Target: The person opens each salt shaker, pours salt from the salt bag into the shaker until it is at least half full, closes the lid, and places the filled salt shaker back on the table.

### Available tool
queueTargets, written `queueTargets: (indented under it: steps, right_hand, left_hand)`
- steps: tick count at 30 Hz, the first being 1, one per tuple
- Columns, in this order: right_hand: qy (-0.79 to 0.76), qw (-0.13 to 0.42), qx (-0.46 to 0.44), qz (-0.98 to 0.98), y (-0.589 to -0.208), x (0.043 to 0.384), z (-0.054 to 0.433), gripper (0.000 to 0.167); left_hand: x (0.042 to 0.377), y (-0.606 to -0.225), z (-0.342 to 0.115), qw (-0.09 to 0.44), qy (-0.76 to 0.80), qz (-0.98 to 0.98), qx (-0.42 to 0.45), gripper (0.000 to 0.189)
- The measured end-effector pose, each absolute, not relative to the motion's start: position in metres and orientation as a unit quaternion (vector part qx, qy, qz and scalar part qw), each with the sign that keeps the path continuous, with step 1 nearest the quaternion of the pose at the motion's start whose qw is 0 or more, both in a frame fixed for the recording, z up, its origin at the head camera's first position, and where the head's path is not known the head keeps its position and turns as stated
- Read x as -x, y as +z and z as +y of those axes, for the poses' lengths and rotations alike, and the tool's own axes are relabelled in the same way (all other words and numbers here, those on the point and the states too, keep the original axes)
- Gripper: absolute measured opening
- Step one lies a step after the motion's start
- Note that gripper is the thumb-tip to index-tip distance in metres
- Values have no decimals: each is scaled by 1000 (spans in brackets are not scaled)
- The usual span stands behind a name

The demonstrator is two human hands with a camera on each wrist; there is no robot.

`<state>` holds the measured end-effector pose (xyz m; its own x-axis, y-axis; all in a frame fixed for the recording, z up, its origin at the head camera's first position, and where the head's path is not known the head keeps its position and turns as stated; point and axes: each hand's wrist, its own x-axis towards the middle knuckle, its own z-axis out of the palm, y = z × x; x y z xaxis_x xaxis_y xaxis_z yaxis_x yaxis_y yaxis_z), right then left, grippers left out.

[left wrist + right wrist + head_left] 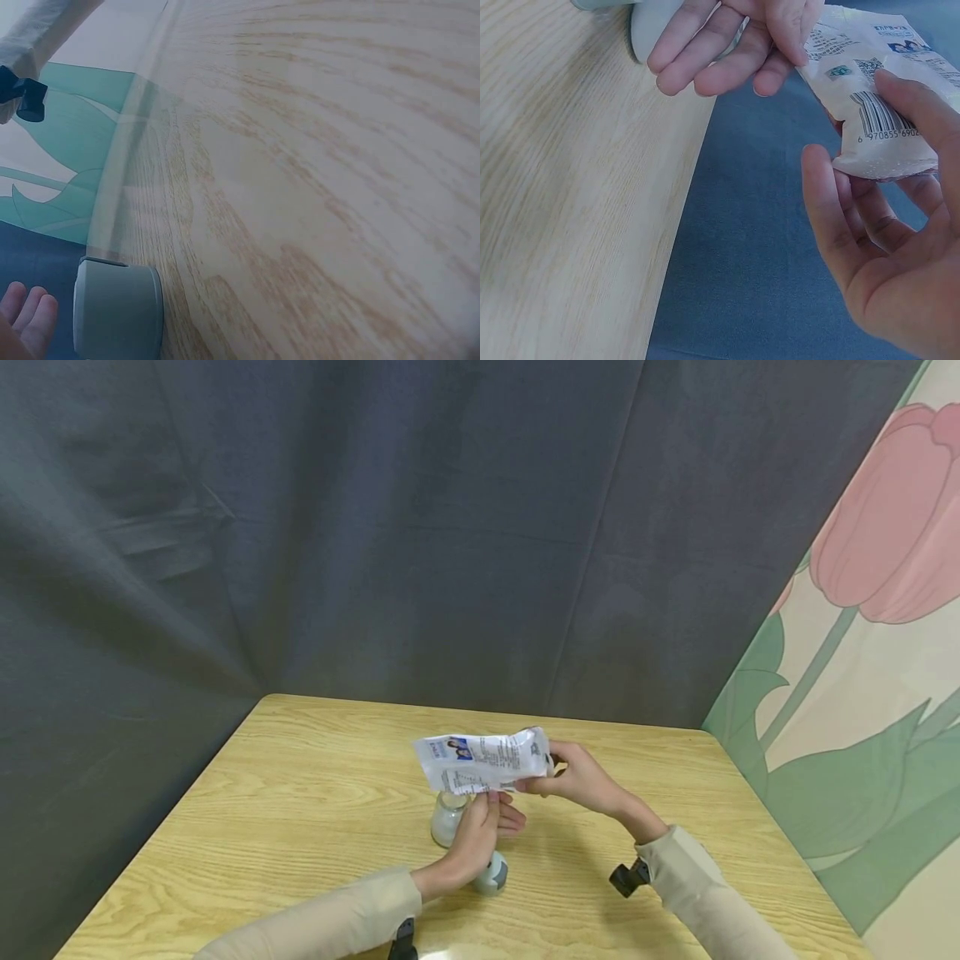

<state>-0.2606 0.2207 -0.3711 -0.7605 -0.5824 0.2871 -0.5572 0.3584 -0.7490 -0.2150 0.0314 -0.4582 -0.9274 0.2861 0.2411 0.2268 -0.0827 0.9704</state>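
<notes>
A white printed plastic packet [487, 762] is held up on its side over the table, its barcode [885, 112] showing in the right wrist view. My right hand [581, 781] grips its right end, thumb on the near face and fingers behind. My left hand [472, 839] is under the packet with its fingers stretched out, the thumb touching the lower edge. Below the packet's left end stands a small glass jar [444, 823] with whitish contents, its mouth partly covered from view. Beside my left wrist lies a round grey-green lid [491, 875], seen close in the left wrist view.
The wood-grain table [322, 777] ends at a dark curtain [450, 543] behind and on the left. A wall with painted tulips [862, 735] runs along the right side. A black wrist camera [628, 878] hangs under my right sleeve.
</notes>
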Motion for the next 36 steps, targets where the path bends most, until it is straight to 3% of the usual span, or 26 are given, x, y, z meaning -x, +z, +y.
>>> queueTargets:
  steps: [36]
  right_hand:
    - [-449,28,343,824,-372,262,222,38]
  left_hand:
    - [216,-457,32,20,706,684,-182,37]
